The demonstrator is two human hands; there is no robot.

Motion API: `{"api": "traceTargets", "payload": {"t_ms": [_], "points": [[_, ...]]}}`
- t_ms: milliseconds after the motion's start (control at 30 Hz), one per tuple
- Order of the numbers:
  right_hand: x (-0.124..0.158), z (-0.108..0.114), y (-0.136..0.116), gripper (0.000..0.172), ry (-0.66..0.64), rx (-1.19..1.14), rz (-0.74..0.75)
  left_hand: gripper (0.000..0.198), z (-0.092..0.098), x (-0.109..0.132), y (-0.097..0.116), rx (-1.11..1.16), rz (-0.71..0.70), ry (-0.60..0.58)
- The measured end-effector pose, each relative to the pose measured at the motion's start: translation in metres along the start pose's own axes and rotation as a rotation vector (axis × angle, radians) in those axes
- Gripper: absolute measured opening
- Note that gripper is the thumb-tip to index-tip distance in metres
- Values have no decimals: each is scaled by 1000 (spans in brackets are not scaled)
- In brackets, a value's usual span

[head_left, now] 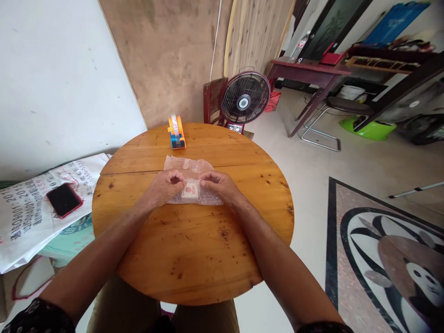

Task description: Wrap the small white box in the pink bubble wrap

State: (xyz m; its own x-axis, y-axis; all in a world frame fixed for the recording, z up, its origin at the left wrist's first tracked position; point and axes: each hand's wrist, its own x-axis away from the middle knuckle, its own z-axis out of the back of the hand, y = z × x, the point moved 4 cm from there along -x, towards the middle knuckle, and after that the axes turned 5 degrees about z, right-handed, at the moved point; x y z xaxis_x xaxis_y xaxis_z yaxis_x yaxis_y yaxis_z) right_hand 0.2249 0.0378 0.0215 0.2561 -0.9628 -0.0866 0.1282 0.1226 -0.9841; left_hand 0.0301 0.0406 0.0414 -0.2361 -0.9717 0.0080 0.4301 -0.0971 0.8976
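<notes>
- Closest to me, my dark patterned sleeves (38, 317) sit at the bottom corners, my bare forearms reaching forward from them.
- Off to my left lies a white printed sack (21, 231), with a dark-screened, red-edged phone (64, 200) on top.
- My left hand (168, 185) is closed in a pinch, thumb against finger, on the bubble wrap (192, 167) spread over the round wooden worktop (194, 245).
- Beyond it, near the far edge, stands an orange and blue tape dispenser (176, 134), well apart from my fingers.
- Between my hands, a small pale packet with red print (190, 189) lies on the wrap; I can't tell whether my fingertips touch it too.
- My right hand (221, 186) pinches likewise at the wrap, by the packet's upper right corner.
- Past the worktop is a round fan (244, 99).
- Further right: a green basin (371, 128), then a panda pattern (421, 282) on the floor.
</notes>
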Motion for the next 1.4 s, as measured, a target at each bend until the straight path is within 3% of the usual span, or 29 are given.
{"api": "traceTargets", "payload": {"t_ms": [233,400,533,767,867,1233,1400], "points": [[-2,-3,3,22,48,1,-5,18,-4,1,-8,68,29,46],[-3,-1,2,16,127,371,126,20,-5,-1,-10,91,43,18],[1,-2,1,25,116,617,198,21,-6,-2,-12,102,45,0],[9,-15,-21,23,113,722,616,19,-5,-5,-13,100,14,-4],[13,-21,-28,20,53,776,701,19,-4,-7,-14,94,-1,-18],[18,-28,-30,19,-88,878,737,25,-4,-11,-9,69,-13,-72],[19,-30,-32,19,-157,986,711,30,17,0,-13,-4,19,4]]}}
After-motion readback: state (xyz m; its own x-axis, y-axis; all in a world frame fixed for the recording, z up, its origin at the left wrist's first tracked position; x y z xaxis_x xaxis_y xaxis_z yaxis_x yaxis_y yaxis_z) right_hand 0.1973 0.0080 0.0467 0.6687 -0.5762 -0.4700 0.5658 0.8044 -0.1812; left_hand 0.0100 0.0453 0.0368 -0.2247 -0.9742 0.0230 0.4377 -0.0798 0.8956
